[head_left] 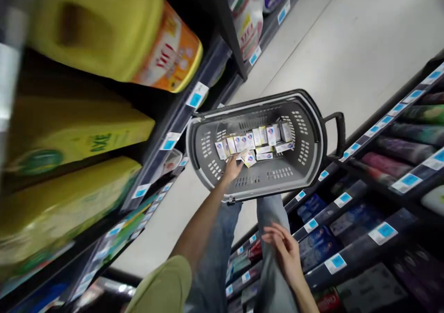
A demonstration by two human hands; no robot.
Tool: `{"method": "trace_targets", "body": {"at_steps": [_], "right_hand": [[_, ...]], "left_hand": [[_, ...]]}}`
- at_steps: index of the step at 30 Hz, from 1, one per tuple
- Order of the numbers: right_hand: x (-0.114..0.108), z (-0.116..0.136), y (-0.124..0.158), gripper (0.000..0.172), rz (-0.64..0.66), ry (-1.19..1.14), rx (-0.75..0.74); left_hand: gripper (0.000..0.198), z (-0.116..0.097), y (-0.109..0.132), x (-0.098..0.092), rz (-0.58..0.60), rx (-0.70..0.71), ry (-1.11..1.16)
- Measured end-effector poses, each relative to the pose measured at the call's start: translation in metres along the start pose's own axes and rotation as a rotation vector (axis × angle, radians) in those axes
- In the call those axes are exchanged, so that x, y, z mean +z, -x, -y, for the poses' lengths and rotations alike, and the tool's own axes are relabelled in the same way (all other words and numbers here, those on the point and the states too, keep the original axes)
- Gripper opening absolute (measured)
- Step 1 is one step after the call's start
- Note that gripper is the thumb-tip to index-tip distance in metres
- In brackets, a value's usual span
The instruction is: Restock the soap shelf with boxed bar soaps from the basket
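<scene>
Inside a grey basket (277, 163), slotted and round-ended, small white boxes (249, 141) cluster in rows. Our left hand (233, 168) has its fingers against one box; we cannot tell whether they pinch it. Our right hand (282, 248) hangs, fingers loosely spread, before our jeans (217, 243). Alongside, we read "AXE" on a yellow package (104, 141).

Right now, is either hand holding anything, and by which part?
The left hand is at the white boxes in the basket; whether it grips one, and where, cannot be told. The right hand holds nothing.
</scene>
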State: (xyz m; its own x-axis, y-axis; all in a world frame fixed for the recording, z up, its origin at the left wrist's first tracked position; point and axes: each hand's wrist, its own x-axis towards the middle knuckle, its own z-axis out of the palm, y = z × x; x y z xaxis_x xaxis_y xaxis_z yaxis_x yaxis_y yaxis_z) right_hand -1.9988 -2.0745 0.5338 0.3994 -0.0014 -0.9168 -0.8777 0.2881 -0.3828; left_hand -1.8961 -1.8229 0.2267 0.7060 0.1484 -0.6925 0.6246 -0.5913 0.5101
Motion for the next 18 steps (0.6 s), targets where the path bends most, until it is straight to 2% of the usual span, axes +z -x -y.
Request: {"method": "trace_targets", "body": {"at_steps": [4,6,8,11,13,15,18], "right_hand": [[-0.001,0.007,-0.004,0.033,-0.016,0.024,-0.041],[-0.002,0.007,-0.007,0.032,-0.024,0.016,-0.055],[-0.001,0.006,-0.008,0.032,-0.039,-0.002,-0.052],[0.003,0.003,-0.008,0.036,-0.067,-0.013,-0.031],[0.006,0.001,-0.008,0.040,-0.080,0.018,-0.025],[0.010,-0.002,-0.009,0.048,-0.094,0.056,-0.034],[0.016,-0.006,-0.008,0.062,-0.139,0.112,-0.080]], "left_hand": [[0.042,0.008,-0.037,0.024,-0.013,-0.011,-0.017],[0.038,0.005,-0.040,0.030,-0.007,-0.011,-0.016],[0.036,-0.001,-0.033,0.030,0.001,-0.012,-0.008],[0.035,-0.019,-0.006,0.019,0.001,-0.025,0.012],[0.033,-0.036,0.021,0.003,-0.015,-0.043,0.037],[0.030,-0.057,0.052,-0.020,-0.039,-0.063,0.075],[0.027,-0.093,0.108,-0.064,-0.081,-0.090,0.159]]}}
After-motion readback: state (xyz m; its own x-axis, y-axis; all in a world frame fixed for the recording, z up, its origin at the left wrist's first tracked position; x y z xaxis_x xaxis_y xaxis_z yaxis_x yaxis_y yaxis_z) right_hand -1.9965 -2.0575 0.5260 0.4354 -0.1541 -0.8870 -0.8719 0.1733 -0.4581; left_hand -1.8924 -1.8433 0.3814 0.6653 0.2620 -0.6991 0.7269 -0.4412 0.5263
